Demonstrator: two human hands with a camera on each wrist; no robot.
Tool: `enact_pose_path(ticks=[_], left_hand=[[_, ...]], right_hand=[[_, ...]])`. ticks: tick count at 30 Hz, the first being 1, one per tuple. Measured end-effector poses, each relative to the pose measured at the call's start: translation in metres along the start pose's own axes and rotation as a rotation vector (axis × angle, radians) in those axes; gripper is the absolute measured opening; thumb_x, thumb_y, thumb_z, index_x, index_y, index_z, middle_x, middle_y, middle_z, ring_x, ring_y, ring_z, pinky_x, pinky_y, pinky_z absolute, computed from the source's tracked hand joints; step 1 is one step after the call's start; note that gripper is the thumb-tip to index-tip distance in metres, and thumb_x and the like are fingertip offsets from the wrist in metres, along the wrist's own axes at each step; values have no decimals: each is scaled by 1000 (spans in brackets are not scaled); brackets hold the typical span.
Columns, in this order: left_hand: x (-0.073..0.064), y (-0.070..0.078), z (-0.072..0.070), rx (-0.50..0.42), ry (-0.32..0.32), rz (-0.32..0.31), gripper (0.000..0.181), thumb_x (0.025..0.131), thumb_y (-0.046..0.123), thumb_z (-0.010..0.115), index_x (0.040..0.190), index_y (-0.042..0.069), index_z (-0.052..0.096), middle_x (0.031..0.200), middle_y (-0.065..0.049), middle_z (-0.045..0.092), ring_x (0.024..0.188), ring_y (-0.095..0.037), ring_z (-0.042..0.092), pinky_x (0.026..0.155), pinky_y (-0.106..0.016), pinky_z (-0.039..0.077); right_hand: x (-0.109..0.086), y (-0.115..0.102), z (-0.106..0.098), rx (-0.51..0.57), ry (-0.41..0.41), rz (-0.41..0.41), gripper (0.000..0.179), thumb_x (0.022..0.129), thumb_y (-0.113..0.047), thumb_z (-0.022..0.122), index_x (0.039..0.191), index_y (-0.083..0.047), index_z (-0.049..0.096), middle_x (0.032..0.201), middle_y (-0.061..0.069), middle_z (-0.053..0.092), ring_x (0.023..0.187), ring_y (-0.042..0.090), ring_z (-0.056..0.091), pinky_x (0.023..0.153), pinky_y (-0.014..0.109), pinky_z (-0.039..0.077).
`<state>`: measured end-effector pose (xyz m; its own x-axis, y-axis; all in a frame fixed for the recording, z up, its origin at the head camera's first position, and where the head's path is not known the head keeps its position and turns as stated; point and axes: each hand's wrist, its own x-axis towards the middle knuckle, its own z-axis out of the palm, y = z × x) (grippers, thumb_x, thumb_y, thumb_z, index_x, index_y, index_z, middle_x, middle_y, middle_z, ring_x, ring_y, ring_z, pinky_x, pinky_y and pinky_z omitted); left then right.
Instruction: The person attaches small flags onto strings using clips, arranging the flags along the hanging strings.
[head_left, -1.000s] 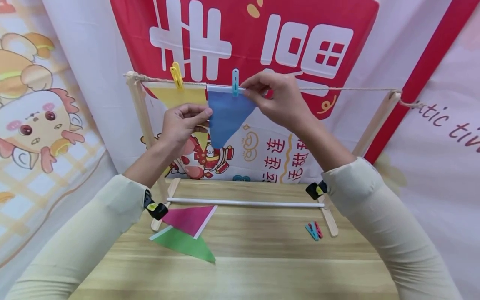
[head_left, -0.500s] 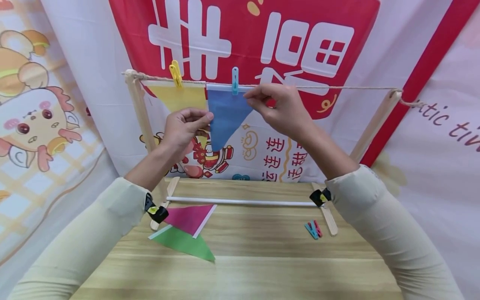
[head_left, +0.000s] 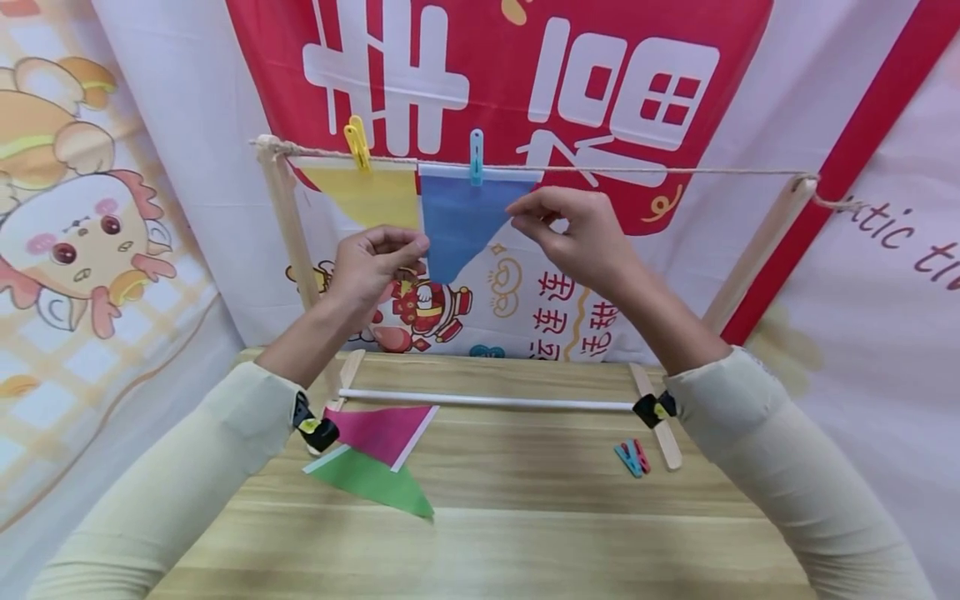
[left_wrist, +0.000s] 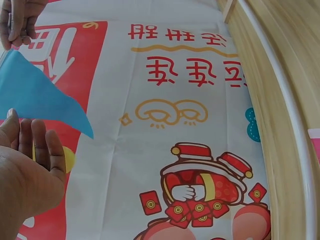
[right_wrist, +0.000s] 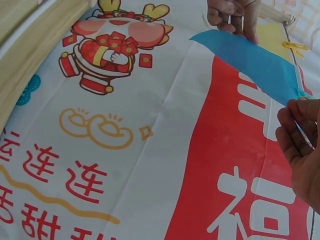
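A blue triangular pennant hangs from a twine line, held by a light blue clothespin at its white top strip. My left hand pinches its left edge between thumb and fingers, as the left wrist view also shows. On the opposite side, my right hand pinches the slanting right edge below the top corner. To the left hangs a yellow pennant under a yellow clothespin, its lower part hidden behind my left hand.
Wooden posts carry the line, joined low down by a white rod. On the wooden table lie a pink pennant, a green pennant, and a blue clothespin beside a red clothespin. A printed cloth hangs behind.
My right hand has slid from the pennant's top right corner by the line down along its right edge. My left hand keeps its place at the left edge, slightly lower.
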<state>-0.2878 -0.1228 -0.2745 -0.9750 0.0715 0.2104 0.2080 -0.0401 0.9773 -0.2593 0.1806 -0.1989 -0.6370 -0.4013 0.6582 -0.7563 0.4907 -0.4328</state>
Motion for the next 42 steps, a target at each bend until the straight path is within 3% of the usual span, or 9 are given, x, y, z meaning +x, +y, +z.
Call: enact_pose_path(ticks=[5,13,20,31,42], left_hand=[[0,-5,-1,-8,6,-2,27,104,29,84,125,12,82,101,4,83,88,-13,79,83,-25,69],[-2,-9,-4,-24,0,5,22,104,26,84,121,11,84,100,-2,83,85,-14,78,81,-25,68],[-4,-14,-8,-34,-5,-32,26,102,28,86,121,10,83,104,-7,84,85,-13,77,81,-24,68],[-7,-26,-14,2,-6,-45,27,103,27,85,122,9,82,106,-4,84,87,-11,78,84,-21,68],[-12,-41,-18,22,-31,-52,20,104,24,84,119,10,81,95,5,82,86,-15,79,82,-24,68]], right_hand=[[-7,7,2,-4,11,14,24,107,-12,78,130,-8,84,123,9,85,112,22,82,97,15,61],[-16,13,1,-21,25,53,27,107,-18,78,133,-11,83,129,4,85,116,17,82,102,36,68],[-25,19,-1,-27,16,77,24,107,-16,79,130,-11,84,126,6,86,113,20,82,99,24,65],[-38,29,2,-17,7,99,24,106,-17,80,130,-13,84,124,3,86,110,16,82,97,20,65],[-53,41,5,-38,-7,148,25,106,-16,80,131,-11,83,123,5,86,101,19,81,89,15,61]])
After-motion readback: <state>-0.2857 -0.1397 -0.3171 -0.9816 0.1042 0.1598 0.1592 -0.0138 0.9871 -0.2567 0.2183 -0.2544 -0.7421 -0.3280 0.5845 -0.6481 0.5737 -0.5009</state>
